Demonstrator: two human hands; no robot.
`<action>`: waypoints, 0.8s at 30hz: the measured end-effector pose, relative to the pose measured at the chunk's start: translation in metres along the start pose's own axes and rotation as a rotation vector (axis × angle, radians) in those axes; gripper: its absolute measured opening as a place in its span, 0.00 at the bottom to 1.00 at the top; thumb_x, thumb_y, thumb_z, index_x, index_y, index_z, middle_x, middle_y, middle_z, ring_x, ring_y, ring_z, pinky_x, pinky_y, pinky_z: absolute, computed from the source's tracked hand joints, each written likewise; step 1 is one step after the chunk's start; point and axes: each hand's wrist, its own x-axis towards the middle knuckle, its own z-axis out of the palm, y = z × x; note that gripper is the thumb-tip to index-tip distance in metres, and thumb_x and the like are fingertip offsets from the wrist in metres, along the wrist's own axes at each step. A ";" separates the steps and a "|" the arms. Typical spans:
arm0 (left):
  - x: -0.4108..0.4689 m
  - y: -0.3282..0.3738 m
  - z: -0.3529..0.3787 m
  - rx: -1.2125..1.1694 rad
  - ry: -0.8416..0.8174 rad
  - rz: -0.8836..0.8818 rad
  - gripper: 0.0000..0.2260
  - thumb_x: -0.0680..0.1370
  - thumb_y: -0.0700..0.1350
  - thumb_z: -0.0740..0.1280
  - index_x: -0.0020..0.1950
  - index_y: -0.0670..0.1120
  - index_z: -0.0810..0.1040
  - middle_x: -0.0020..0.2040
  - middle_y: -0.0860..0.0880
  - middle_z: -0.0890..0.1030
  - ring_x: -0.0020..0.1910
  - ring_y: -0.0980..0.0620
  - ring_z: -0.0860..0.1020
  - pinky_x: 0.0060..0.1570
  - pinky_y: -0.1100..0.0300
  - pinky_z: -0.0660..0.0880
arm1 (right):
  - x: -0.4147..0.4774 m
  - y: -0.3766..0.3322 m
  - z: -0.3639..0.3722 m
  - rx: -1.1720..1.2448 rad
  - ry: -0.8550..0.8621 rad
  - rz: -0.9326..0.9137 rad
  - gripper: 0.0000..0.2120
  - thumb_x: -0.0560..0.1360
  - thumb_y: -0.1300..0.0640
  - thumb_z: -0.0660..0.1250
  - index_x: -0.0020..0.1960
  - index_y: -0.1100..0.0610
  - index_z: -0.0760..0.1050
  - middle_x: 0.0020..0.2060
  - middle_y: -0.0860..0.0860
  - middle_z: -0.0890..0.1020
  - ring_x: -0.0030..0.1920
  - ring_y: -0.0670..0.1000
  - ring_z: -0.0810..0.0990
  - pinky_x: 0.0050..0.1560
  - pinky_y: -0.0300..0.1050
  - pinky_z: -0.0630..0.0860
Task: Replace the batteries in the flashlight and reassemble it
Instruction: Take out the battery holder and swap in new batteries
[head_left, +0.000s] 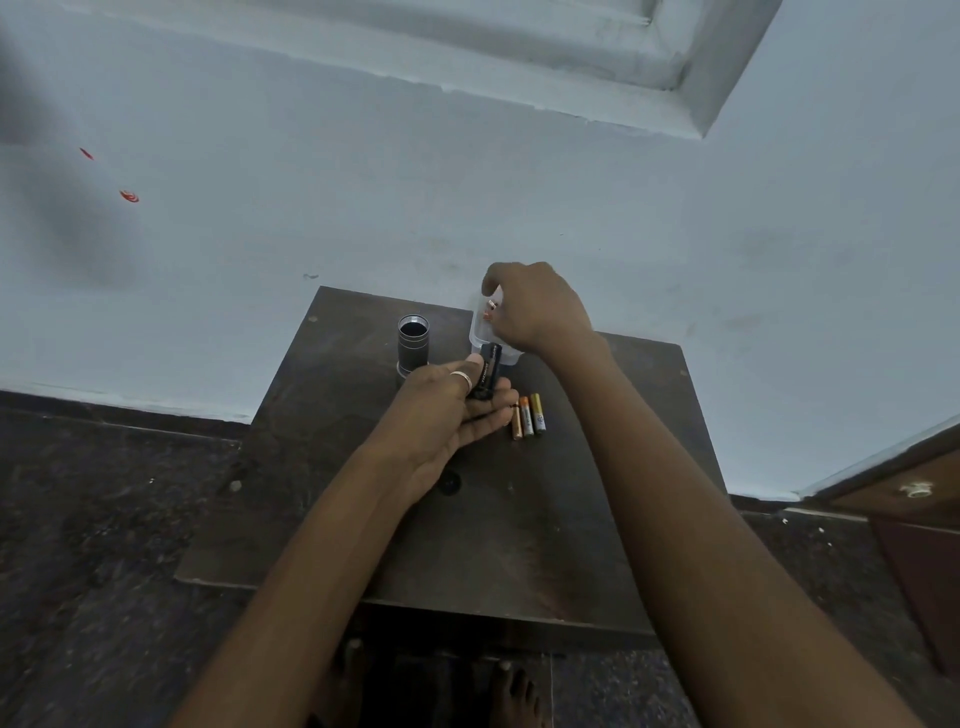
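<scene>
Closest to the person, two bare feet (511, 693) are standing on the dark speckled floor (104, 545) under the dark brown square wooden desk (519, 545).

Further up, the left hand (452, 410) is lying palm up with its fingers (501, 402) curled around a black plastic battery holder (487, 371). It is being held up off the desk, probably so new batteries can be pushed in easily.

Just beside that hand, three small gold and orange batteries (529, 417) are lying side by side on the desk. I am guessing these are out of the way on purpose.

Next, the right hand (535, 309) is reaching into a small clear plastic box (480, 343). Its fingers are bent down into the box, but the hand is hiding them, so I cannot tell if they are gripping anything. A little red and white thing (490, 307), maybe a battery, is showing in the box.

Left of the box, the grey metal flashlight tube (413, 345) is standing upright with its open end up, waiting for the holder.

Farthest away is the pale blue wall (467, 182).
</scene>
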 end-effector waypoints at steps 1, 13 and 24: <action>0.000 0.000 0.000 -0.001 0.001 -0.001 0.12 0.85 0.43 0.59 0.58 0.36 0.77 0.47 0.41 0.83 0.39 0.54 0.86 0.36 0.61 0.81 | -0.005 0.003 -0.003 0.070 0.057 0.019 0.16 0.74 0.62 0.64 0.60 0.55 0.79 0.55 0.55 0.82 0.56 0.58 0.79 0.47 0.46 0.74; 0.001 -0.003 0.003 0.012 -0.005 0.008 0.15 0.85 0.43 0.58 0.63 0.34 0.77 0.54 0.38 0.81 0.43 0.51 0.85 0.45 0.58 0.84 | -0.103 -0.005 0.000 0.590 0.501 0.042 0.06 0.73 0.60 0.72 0.47 0.51 0.79 0.36 0.40 0.81 0.40 0.40 0.81 0.41 0.31 0.76; 0.002 -0.003 -0.003 0.043 -0.014 0.051 0.14 0.85 0.42 0.58 0.51 0.40 0.82 0.47 0.42 0.85 0.41 0.52 0.85 0.39 0.60 0.81 | -0.112 -0.007 0.018 0.490 0.439 -0.113 0.05 0.71 0.62 0.74 0.46 0.56 0.81 0.42 0.49 0.85 0.44 0.52 0.82 0.47 0.50 0.79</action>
